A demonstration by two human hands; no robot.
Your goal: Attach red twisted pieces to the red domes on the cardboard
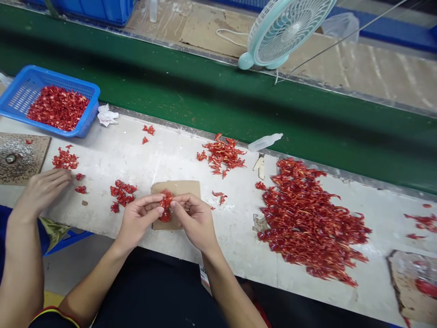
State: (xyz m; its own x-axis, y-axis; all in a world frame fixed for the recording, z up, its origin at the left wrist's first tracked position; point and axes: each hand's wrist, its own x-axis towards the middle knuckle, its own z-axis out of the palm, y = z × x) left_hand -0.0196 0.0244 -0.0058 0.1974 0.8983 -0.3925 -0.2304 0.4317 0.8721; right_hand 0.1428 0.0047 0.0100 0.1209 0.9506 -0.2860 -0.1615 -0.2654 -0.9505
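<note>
Left hand (139,219), right hand (194,222), pinching red shiny piece (166,205), over cardboard (177,189)

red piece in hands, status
Left grip, right grip both pinching shiny red piece. Held over cardboard square. Nothing in the way.

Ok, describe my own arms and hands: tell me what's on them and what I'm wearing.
Your left hand and right hand are bare, with no gloves, rings or watch showing, and both forearms are uncovered. The left sleeve is short and dark, edged with a yellow and red band. Below your arms is a dark garment; the right sleeve is out of view.
</note>
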